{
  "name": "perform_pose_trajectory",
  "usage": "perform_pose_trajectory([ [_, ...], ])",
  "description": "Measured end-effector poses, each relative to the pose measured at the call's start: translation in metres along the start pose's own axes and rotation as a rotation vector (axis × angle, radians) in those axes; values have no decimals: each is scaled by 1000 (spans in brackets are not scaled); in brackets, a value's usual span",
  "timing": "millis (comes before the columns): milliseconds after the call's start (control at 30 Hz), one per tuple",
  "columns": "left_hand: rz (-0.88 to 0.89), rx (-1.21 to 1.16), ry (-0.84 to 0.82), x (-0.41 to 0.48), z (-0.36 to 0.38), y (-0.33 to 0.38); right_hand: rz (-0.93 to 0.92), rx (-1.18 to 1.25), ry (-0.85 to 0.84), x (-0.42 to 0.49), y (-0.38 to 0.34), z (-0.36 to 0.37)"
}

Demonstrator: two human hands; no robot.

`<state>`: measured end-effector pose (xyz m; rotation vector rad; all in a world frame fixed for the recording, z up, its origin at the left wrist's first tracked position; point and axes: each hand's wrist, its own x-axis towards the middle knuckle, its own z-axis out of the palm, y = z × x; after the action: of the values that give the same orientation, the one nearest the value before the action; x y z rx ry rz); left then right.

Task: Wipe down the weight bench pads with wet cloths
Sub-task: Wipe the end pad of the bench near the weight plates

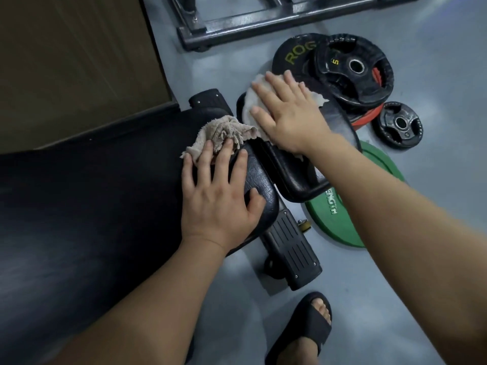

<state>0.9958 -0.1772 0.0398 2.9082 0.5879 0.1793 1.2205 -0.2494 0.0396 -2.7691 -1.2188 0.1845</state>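
Wiping runs on two surfaces at once. On the long back pad (105, 185) at near left, use overlapping strokes and cover its right end. On the smaller seat pad (338, 119) at far right, include the edges. The beige cloth (224, 131) lies bunched on the back pad's right end — flatten it for fuller contact. The pale cloth (249, 106) lies spread on the seat pad. Left hand (218, 198): fingers (205, 159) spread, only the tips pressing cloth. Right hand (287, 114): fingers spread flat — pressure looks even.

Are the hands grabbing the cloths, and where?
Neither hand grips. The left hand presses straight fingertips on the near edge of the beige cloth; the right hand lies flat across the middle of the white cloth.
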Motion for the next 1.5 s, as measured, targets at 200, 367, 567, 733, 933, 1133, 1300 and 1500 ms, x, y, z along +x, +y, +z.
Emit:
perform_pose_trajectory([
  [200,-21,23,5,0,0,3,-174,-61,-110,39,-22,-13],
  [367,-15,34,39,-2,4,2,-124,-65,-249,62,-36,-27],
  [567,-11,67,39,-2,7,2,76,-74,-220,72,-51,-24],
  [733,-8,92,31,0,7,2,106,-148,-324,77,-56,-25],
  [933,-6,90,27,-1,8,2,120,-156,-467,77,-57,-38],
  [1133,-3,91,31,0,7,0,161,-204,-396,79,-70,-29],
  [1300,-3,91,45,0,7,0,148,-97,-254,75,-64,-25],
  [1500,-10,82,47,0,9,-1,252,-32,-165,71,-23,-34],
])
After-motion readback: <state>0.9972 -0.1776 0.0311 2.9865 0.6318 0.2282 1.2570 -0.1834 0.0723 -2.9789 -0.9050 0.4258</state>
